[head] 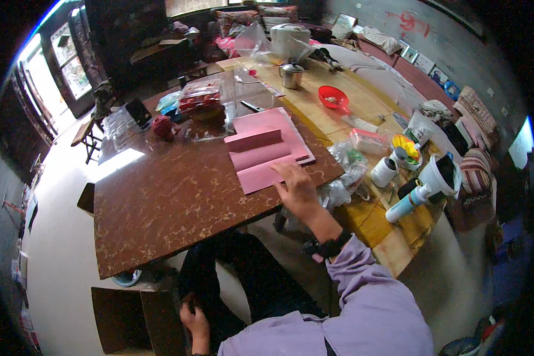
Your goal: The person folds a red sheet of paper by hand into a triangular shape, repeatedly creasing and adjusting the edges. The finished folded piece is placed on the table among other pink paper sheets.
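A folded sheet of pink paper (260, 153) lies on the brown marble-patterned tabletop (169, 204), with creases across it and its far panel standing up. Beneath and behind it is a stack of pink paper (289, 127). My right hand (296, 184) is over the near right corner of the folded sheet, its fingertips at the paper and its thumb apart from the fingers. Low at the left, my left hand (196, 318) is beside my leg, away from the table. It is blurred, and I see nothing held in it.
Scissors (251, 106), a clear plastic box with red contents (200, 95) and a ball of red yarn (163, 127) lie farther back. On the right-hand table are a red plastic strainer (333, 98), a metal mug (291, 75), a white bucket (440, 175) and a blue-and-white bottle (407, 204).
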Demonstrator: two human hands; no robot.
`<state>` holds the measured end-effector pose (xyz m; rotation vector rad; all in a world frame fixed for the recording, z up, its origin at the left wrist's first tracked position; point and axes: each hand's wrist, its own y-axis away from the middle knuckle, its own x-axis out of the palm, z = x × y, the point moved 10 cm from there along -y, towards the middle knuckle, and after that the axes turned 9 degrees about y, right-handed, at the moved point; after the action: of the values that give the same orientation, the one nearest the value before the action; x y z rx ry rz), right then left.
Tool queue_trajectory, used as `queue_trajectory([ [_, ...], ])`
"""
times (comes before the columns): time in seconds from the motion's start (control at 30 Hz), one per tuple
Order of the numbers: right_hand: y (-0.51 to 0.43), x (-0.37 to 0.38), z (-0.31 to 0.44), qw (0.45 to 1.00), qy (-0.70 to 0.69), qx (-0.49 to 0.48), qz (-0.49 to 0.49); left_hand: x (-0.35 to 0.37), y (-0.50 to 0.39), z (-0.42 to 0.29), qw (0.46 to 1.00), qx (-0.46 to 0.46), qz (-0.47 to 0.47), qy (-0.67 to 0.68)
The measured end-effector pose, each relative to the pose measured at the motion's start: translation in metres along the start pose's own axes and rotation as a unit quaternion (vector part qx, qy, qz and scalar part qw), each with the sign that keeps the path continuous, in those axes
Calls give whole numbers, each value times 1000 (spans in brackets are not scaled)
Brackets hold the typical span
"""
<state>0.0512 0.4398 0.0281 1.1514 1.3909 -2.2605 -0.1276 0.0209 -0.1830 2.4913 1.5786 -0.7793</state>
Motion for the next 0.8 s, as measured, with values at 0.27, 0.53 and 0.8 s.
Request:
queue_trajectory([
  [0.27,-4,38,-55,979,68,-117,153,7,-8,0,1000,18,16,1],
  [0.53,-13,31,-45,972,55,-190,126,5,-6,3,996,47,-13,-70],
  [0.8,-13,36,-58,975,29,-159,155,6,-5,9,998,35,-8,-57],
])
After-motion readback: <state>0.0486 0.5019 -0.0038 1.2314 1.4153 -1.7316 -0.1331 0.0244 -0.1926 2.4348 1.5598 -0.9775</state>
